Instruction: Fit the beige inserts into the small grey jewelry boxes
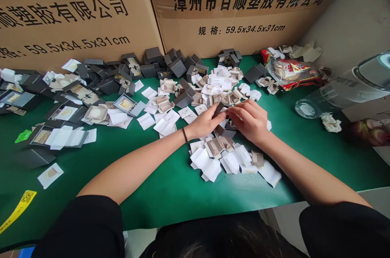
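My left hand (205, 123) is closed round a small dark grey box (219, 107), its thumb along the near side. My right hand (250, 120) meets it there, fingers bent and pinched at the box's edge; a speck of white shows at the fingertips, too small to name. Just below the hands lies another dark box (226, 130). White folded paper slips (207, 164) and small beige card inserts (219, 145) are heaped around and under both hands. A dark box (184, 97) sits tilted on the pile beyond my left hand.
Many dark boxes (106, 83), some open, crowd the left and back of the green table (146, 201). Two large cartons (243, 34) stand behind. A red snack packet (286, 69), clear bottle (335, 91) and crumpled tissue (331, 123) are at right; a yellow strip (18, 209) at left.
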`<action>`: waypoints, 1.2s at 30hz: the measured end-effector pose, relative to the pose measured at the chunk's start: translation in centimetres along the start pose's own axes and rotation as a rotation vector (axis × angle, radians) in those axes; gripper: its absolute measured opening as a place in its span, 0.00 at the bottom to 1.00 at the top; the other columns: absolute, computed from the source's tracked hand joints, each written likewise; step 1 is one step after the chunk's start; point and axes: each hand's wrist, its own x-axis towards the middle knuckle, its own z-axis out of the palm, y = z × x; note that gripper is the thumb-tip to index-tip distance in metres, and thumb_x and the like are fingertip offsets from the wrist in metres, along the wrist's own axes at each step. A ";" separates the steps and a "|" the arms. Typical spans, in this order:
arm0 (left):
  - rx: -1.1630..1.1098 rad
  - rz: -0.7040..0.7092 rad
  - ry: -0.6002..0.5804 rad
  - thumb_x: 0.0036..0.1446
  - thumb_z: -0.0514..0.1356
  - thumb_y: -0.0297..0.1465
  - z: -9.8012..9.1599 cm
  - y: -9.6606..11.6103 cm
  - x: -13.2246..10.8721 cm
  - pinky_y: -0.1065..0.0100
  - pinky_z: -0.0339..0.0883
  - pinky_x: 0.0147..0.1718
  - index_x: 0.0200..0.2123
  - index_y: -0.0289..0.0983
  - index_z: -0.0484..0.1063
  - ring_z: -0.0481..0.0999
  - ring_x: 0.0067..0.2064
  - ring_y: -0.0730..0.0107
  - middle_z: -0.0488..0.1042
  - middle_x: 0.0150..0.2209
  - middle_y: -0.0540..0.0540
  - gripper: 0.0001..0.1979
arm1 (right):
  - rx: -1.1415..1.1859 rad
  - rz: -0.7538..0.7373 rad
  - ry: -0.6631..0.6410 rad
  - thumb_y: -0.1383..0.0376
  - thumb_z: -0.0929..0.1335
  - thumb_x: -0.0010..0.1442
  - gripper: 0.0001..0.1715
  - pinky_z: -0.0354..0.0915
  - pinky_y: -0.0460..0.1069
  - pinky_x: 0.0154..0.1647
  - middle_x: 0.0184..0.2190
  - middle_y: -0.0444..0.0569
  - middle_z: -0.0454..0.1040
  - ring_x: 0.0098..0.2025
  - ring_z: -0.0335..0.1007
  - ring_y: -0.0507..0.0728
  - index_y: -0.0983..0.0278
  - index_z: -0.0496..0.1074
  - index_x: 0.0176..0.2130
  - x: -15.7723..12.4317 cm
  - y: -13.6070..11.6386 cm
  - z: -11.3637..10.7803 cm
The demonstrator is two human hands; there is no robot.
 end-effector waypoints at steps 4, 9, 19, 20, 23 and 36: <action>-0.022 -0.021 -0.035 0.57 0.49 0.50 0.0 -0.1 0.0 0.66 0.69 0.28 0.44 0.39 0.60 0.72 0.25 0.72 0.70 0.33 0.49 0.22 | -0.031 0.023 0.014 0.66 0.66 0.59 0.05 0.63 0.49 0.29 0.30 0.48 0.73 0.32 0.68 0.54 0.60 0.72 0.37 0.0 -0.1 0.0; -0.021 -0.015 -0.032 0.57 0.49 0.49 0.0 0.0 0.0 0.68 0.68 0.26 0.45 0.40 0.60 0.71 0.24 0.73 0.69 0.32 0.49 0.21 | -0.046 0.061 0.017 0.68 0.66 0.59 0.04 0.62 0.48 0.28 0.28 0.47 0.73 0.30 0.66 0.54 0.61 0.71 0.34 0.1 -0.4 0.2; 0.066 0.041 0.011 0.59 0.50 0.45 -0.1 -0.1 0.1 0.63 0.68 0.44 0.51 0.38 0.60 0.74 0.41 0.63 0.72 0.37 0.47 0.22 | -0.007 0.123 0.012 0.65 0.65 0.59 0.09 0.64 0.49 0.30 0.31 0.50 0.70 0.32 0.66 0.55 0.63 0.67 0.42 0.3 -0.6 0.5; 0.062 0.032 0.004 0.59 0.50 0.45 0.0 -0.1 0.1 0.63 0.68 0.43 0.51 0.38 0.59 0.74 0.40 0.64 0.72 0.37 0.47 0.22 | 0.010 0.135 0.002 0.65 0.65 0.59 0.10 0.65 0.49 0.30 0.32 0.50 0.70 0.33 0.67 0.55 0.63 0.67 0.42 0.3 -0.7 0.5; 0.060 0.023 0.004 0.59 0.49 0.45 0.0 -0.2 0.2 0.63 0.69 0.40 0.51 0.38 0.59 0.74 0.37 0.65 0.72 0.37 0.46 0.22 | 0.069 0.169 -0.052 0.65 0.64 0.60 0.10 0.67 0.50 0.33 0.35 0.52 0.70 0.36 0.68 0.56 0.62 0.67 0.44 0.3 -0.6 0.5; 0.005 0.037 -0.003 0.58 0.51 0.47 0.1 -0.4 0.2 0.68 0.70 0.30 0.45 0.38 0.60 0.72 0.31 0.70 0.70 0.34 0.47 0.21 | 0.101 0.252 -0.329 0.63 0.60 0.61 0.18 0.67 0.51 0.32 0.40 0.54 0.72 0.36 0.70 0.58 0.64 0.62 0.51 0.3 -0.7 0.3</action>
